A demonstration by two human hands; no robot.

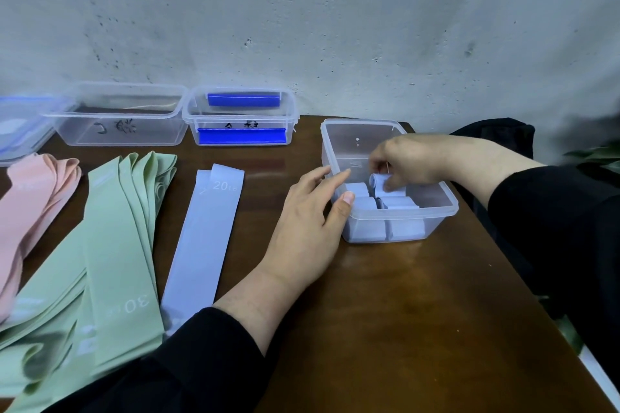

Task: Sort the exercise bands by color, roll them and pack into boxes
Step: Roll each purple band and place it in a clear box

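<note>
A clear plastic box (439, 211) stands on the brown table at the right and holds several rolled lavender bands (401, 226). My right hand (407, 161) reaches into the box and pinches another rolled lavender band (377, 182) above the others. My left hand (308, 228) rests on the table against the box's left wall, fingers straight, thumb on the rim. Flat lavender bands (204, 241) marked 20 LB lie left of that hand. Further left lie a pile of green bands (110, 261) and a pile of pink bands (27, 211).
Two more clear boxes stand at the back by the wall: an empty one (120, 131) and one with blue clips (241, 136). A lid (16, 131) lies at the far left. A plant (600, 157) shows at the right. The table's right edge (536, 305) runs diagonally.
</note>
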